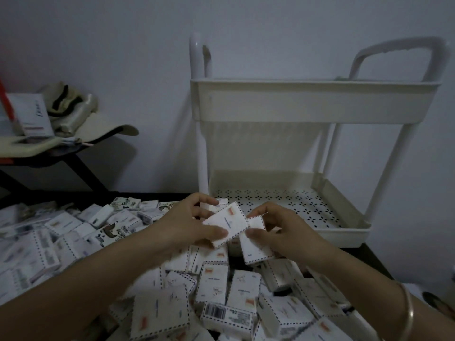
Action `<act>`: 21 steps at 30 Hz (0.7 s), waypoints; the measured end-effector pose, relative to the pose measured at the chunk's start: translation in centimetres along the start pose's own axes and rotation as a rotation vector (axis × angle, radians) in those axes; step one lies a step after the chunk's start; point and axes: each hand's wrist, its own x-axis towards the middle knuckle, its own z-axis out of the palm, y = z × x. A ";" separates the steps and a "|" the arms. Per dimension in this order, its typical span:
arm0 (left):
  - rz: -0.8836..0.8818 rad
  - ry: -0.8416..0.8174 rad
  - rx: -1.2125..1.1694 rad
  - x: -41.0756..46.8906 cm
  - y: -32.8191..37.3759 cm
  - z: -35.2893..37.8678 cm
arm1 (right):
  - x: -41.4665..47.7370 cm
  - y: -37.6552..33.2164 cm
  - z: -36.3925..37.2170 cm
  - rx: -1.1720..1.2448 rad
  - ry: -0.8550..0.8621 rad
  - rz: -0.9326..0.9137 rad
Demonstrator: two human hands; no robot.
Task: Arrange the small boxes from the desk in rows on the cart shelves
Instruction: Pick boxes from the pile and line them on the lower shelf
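Several small white boxes with dashed borders lie heaped on the dark desk [369,252]; the pile [216,291] fills the lower half of the view. My left hand [189,225] grips one white box [225,223], tilted, above the pile. My right hand [283,230] holds a second white box [254,244] just below and right of the first; the two boxes touch. The white two-shelf cart [315,104] stands behind the desk on the right. Its lower shelf [283,200], perforated, shows no boxes; the top tray's inside is hidden.
A dark side table [81,153] at the left carries a white carton [34,114], a cream cap and cloth. The wall stands close behind the cart. A metal bangle [408,313] circles my right wrist.
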 end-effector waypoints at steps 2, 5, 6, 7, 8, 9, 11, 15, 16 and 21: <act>0.036 0.001 0.075 -0.1 0.3 -0.3 | 0.8 -0.5 -0.3 0.003 0.036 -0.004; 0.094 0.093 0.146 0.1 0.5 -1.3 | 3.2 -0.4 -0.8 0.014 0.136 0.008; 0.104 0.131 0.179 0.4 0.6 -1.8 | 4.3 -0.3 -1.0 0.013 0.172 0.005; 0.101 0.168 0.207 0.6 0.6 -2.2 | 5.4 -0.1 -1.2 0.023 0.203 -0.005; 0.094 0.195 0.215 0.9 0.6 -2.7 | 6.5 0.0 -1.3 0.040 0.233 -0.015; 0.084 0.210 0.208 1.1 0.5 -3.1 | 7.6 0.2 -1.3 0.031 0.276 -0.037; 0.068 0.206 0.193 1.4 0.2 -3.8 | 9.7 0.9 -1.2 -0.156 0.403 -0.126; 0.119 0.170 0.224 1.8 -0.6 -4.2 | 12.7 2.3 0.1 -0.373 0.430 -0.251; 0.145 0.164 0.248 1.7 -0.8 -4.3 | 13.3 2.7 0.5 -0.379 0.397 -0.252; 0.272 0.151 0.440 1.8 -1.0 -5.0 | 15.6 3.7 1.7 -0.267 0.248 -0.204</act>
